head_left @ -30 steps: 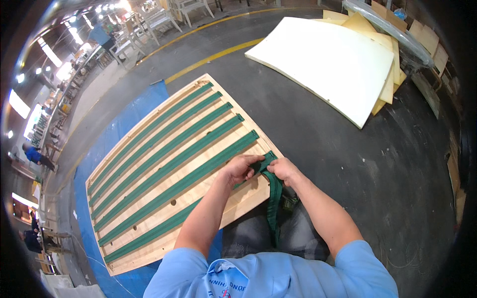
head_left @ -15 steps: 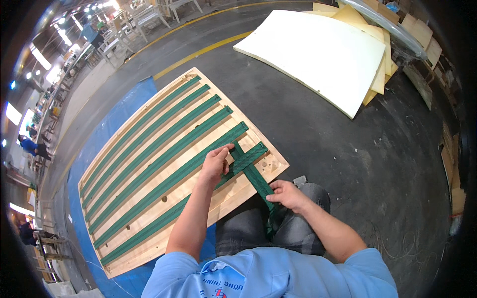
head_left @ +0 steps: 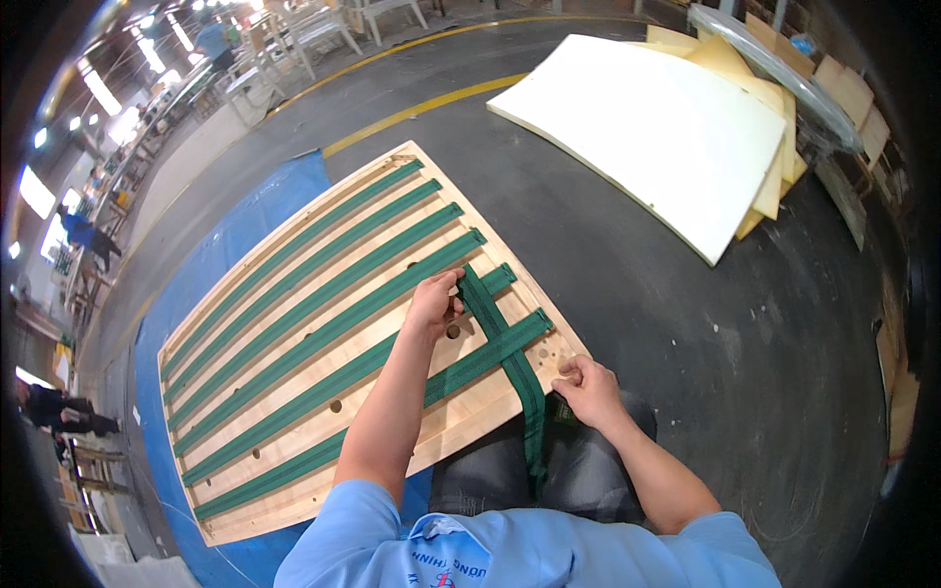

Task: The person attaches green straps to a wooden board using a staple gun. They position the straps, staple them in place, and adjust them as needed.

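A wooden frame [head_left: 461, 431] lies before me, with several green webbing straps [head_left: 323, 338] stretched across it side by side. One loose green strap [head_left: 530, 402] runs crosswise near the frame's right end. It passes over the second strap from my side and under the nearest one, then hangs down over my lap. My left hand [head_left: 434, 297] is closed on the upper end of this loose strap. At the frame's near right corner is my right hand [head_left: 590, 394], its fingers curled and pressed together beside the loose strap. What they hold, if anything, is hidden.
A blue sheet [head_left: 284, 196] lies under the frame on the grey floor. White and yellow foam sheets [head_left: 652, 137] are stacked at the far right. White chairs [head_left: 314, 39] stand at the back, and other people [head_left: 90, 235] are at the far left.
My right hand has let go of the loose strap and moved to the frame's corner. The strap's upper end, in my left hand, now lies over the second strap. The view has shifted slightly.
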A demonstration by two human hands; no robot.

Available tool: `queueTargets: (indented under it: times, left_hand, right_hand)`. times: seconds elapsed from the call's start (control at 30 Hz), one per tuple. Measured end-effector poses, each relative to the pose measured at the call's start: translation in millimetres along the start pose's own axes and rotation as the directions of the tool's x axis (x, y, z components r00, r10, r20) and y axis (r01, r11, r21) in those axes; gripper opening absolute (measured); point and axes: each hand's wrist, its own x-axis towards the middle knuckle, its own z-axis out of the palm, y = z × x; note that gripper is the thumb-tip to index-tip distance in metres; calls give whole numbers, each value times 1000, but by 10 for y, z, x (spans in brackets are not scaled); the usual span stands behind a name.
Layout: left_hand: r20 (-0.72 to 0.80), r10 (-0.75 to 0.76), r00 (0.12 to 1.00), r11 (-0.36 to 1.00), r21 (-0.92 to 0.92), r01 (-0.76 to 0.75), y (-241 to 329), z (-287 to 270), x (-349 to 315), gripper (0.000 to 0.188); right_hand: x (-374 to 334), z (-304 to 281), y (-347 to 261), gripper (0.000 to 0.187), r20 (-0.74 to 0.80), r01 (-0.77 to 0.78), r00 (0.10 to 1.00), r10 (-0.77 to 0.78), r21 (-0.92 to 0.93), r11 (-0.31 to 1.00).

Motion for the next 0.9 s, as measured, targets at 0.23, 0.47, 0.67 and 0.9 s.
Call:
queueTargets:
  times: [0.23, 0.47, 0.67, 0.9]
  left_hand:
    - [69, -243, 968, 778, -581, 237, 84, -323, 431, 28]
    - [111, -153, 982, 590, -787, 181, -177, -117, 420, 32]
    - [24, -107, 994, 579, -811, 82, -144, -124, 358, 33]
    - [-242, 313, 918, 948, 143, -286, -314, 44, -559, 34]
  right_hand:
    - [962, 142, -785, 24, -31, 221, 975, -220, 230, 948]
    - [2003, 702, -1347, 29, 164, 20, 986, -4, -95, 995]
    - [2244, 969, -1350, 35, 75, 121, 992, -99, -416, 901]
    - [2319, 826, -1377, 34, 193, 24, 980, 54, -379, 925]
